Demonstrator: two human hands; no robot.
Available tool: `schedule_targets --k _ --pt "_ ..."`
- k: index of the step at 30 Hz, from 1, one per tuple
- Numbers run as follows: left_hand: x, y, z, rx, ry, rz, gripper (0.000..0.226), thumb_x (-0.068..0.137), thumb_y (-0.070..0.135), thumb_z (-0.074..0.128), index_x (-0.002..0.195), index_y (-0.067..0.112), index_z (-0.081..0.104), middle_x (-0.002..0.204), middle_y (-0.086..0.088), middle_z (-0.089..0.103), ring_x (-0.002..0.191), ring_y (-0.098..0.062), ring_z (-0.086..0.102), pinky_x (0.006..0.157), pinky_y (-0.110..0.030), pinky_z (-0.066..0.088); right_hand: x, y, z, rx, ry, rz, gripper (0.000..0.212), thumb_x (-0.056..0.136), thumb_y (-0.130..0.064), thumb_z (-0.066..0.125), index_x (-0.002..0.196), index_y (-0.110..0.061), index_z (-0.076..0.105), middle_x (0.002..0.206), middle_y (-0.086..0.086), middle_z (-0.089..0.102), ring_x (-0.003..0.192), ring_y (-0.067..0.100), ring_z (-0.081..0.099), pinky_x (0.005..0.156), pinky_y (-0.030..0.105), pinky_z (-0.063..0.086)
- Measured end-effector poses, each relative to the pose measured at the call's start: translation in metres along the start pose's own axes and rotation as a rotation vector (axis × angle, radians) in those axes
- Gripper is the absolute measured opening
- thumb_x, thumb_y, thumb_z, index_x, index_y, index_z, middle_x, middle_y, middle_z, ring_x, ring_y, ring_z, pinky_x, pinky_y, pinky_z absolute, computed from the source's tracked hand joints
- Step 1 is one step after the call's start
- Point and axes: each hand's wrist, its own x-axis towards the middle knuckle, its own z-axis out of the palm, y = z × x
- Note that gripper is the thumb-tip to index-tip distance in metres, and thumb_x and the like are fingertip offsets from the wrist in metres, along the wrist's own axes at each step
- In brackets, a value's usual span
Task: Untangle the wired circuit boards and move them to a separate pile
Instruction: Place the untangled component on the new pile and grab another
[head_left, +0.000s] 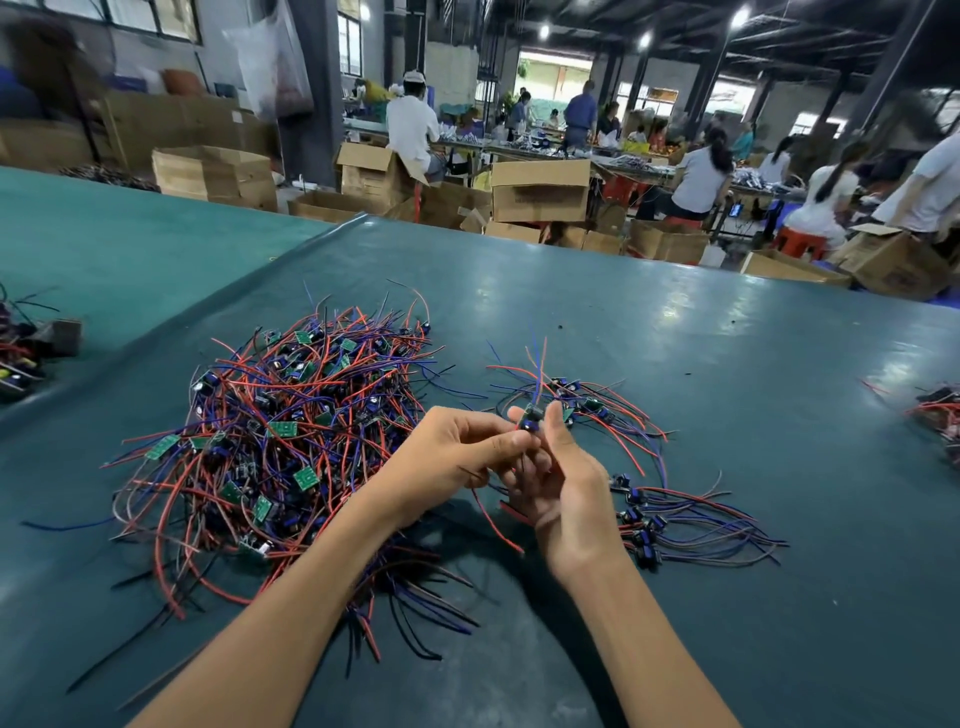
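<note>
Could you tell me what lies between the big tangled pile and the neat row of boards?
Head view: the left hand and right hand, together holding one wired board.

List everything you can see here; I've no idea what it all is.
tangled pile: one, red, blue and black wires with green boards, on the table left of the hands
small loose cluster: one, same colours, just behind the hands
sorted pile: one, dark boards in a row, wires trailing right, right of the hands
held circuit board: one, dark, between both hands
other wire clumps: two, far left and far right edges
table: one, teal cover
cardboard boxes: many, brown, beyond the table
workers: several, at background benches
left hand: pinches the held circuit board
right hand: grips it too
</note>
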Motion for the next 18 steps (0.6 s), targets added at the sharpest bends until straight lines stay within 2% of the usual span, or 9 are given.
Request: schedule_targets --k 3,5,6,10,12,14,15,16,18 --pt "0.001 -0.001 -0.001 -0.175 0.006 -0.019 0.026 0.095 0.024 0.066 0.097 -0.001 0.074 0.083 -0.017 0.073 0.07 -0.022 0.061 0.061 -0.02 0.043 0.0 -0.002 -0.004 0.145 -0.099 0.029 0.04 0.085 -0.052 0.061 0.099 -0.019 0.08 0.068 -0.005 0.055 0.065 0.014 0.049 0.046 0.021 0.033" --pt "0.001 -0.001 -0.002 -0.216 0.015 -0.038 0.025 0.092 0.027 0.066 0.099 0.005 0.077 0.081 -0.015 0.072 0.076 -0.029 0.058 0.064 -0.029 0.038 0.001 -0.002 -0.005 0.165 -0.128 0.015 0.027 0.087 -0.039 0.062 0.093 -0.019 0.079 0.067 -0.006 0.057 0.069 0.017 0.051 0.044 0.021 0.032" --pt "0.002 -0.001 -0.001 -0.221 0.016 -0.049 0.023 0.092 0.027 0.067 0.099 0.009 0.079 0.079 -0.012 0.071 0.074 -0.027 0.056 0.063 -0.03 0.037 0.001 -0.002 -0.006 0.151 -0.134 0.008 0.023 0.087 -0.035 0.063 0.091 -0.019 0.08 0.068 -0.006 0.058 0.071 0.017 0.054 0.043 0.021 0.033" --pt "0.002 -0.001 0.0 -0.282 -0.014 -0.081 0.024 0.089 0.028 0.065 0.098 0.011 0.079 0.074 -0.002 0.069 0.062 -0.011 0.057 0.06 -0.022 0.042 0.003 -0.002 -0.009 0.158 -0.172 0.006 0.027 0.089 -0.032 0.063 0.102 -0.015 0.079 0.069 -0.002 0.062 0.067 0.014 0.056 0.044 0.021 0.032" --pt "0.002 -0.001 0.0 -0.308 -0.03 -0.082 0.032 0.089 0.026 0.064 0.101 -0.001 0.075 0.072 -0.001 0.067 0.061 -0.01 0.058 0.059 -0.018 0.045 0.004 -0.001 -0.009 0.182 -0.191 0.017 0.03 0.091 -0.031 0.061 0.106 -0.012 0.078 0.069 -0.001 0.063 0.064 0.013 0.056 0.045 0.022 0.029" --pt "0.001 -0.002 0.001 -0.319 -0.042 -0.082 0.047 0.09 0.023 0.063 0.108 -0.019 0.061 0.07 -0.002 0.066 0.06 -0.009 0.057 0.057 -0.018 0.047 0.004 0.0 -0.009 0.175 -0.208 0.035 0.034 0.091 -0.036 0.06 0.109 -0.012 0.077 0.069 -0.002 0.063 0.063 0.012 0.055 0.047 0.023 0.029" --pt "0.001 -0.003 0.002 -0.312 -0.047 -0.083 0.048 0.09 0.023 0.063 0.108 -0.021 0.059 0.07 -0.002 0.065 0.059 -0.009 0.057 0.057 -0.018 0.047 0.005 0.0 -0.01 0.156 -0.211 0.043 0.035 0.091 -0.038 0.061 0.109 -0.013 0.078 0.069 -0.002 0.062 0.063 0.011 0.055 0.049 0.023 0.029" --pt "0.0 -0.002 0.002 -0.301 -0.053 -0.083 0.045 0.09 0.023 0.064 0.105 -0.019 0.062 0.069 -0.002 0.065 0.059 -0.009 0.056 0.057 -0.019 0.046 0.005 0.001 -0.011 0.137 -0.21 0.05 0.036 0.089 -0.041 0.061 0.107 -0.015 0.078 0.069 -0.004 0.063 0.063 0.011 0.055 0.053 0.025 0.031" --pt "0.0 -0.002 0.003 -0.26 -0.068 -0.077 0.024 0.091 0.022 0.07 0.089 -0.002 0.073 0.07 -0.002 0.065 0.058 -0.01 0.055 0.056 -0.02 0.042 0.006 0.001 -0.012 0.125 -0.2 0.062 0.034 0.087 -0.043 0.064 0.102 -0.016 0.08 0.071 -0.005 0.064 0.062 0.01 0.057 0.059 0.027 0.033"
